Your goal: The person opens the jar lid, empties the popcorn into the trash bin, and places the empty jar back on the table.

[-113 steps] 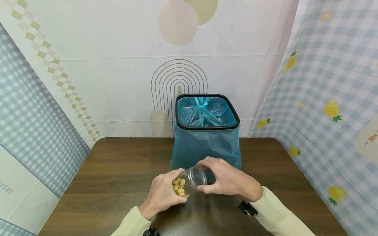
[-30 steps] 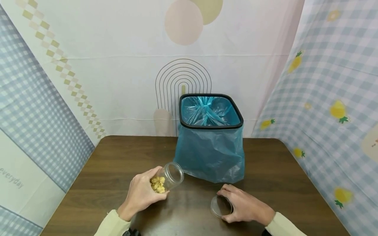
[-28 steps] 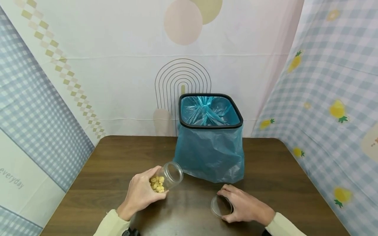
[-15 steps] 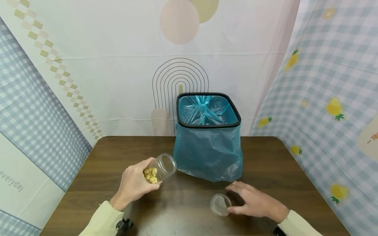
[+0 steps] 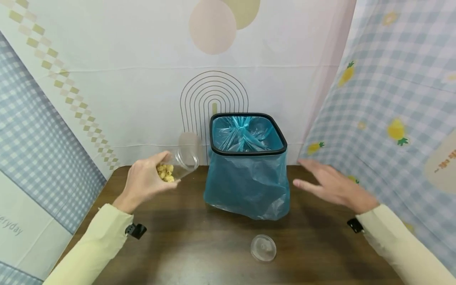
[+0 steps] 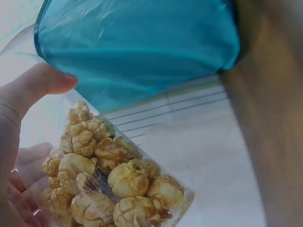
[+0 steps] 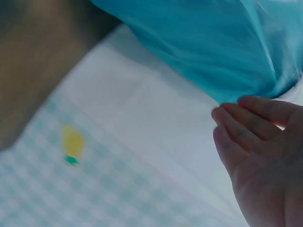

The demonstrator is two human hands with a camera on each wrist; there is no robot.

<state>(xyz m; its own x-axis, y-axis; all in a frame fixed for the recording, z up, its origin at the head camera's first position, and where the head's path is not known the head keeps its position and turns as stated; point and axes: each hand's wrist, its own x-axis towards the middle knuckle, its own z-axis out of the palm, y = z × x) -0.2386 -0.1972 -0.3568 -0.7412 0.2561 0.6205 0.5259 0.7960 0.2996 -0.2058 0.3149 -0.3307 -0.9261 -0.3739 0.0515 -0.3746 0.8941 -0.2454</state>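
My left hand [image 5: 144, 176] grips a clear plastic jar [image 5: 183, 165] above the table, left of the bin. The jar tilts, its uncapped mouth pointing right toward the bin. Caramel-coloured popcorn [image 6: 109, 175] fills its lower end, seen large in the left wrist view. To the right of the bin, my right hand [image 5: 333, 184] hovers with fingers extended, holding nothing. A square bin [image 5: 247, 182] with a black rim stands at the back, lined with a blue bag knotted inside the opening. The clear round lid [image 5: 263, 248] lies on the table in front of it.
The brown wooden table [image 5: 199, 253] ends at a white patterned cloth wall [image 5: 142, 103] behind the bin. Blue checked cloth hangs on the left and right sides.
My left hand has raised the jar and carried it left. The right hand, having let go of the lid, has lifted away to the right, beside the bin.
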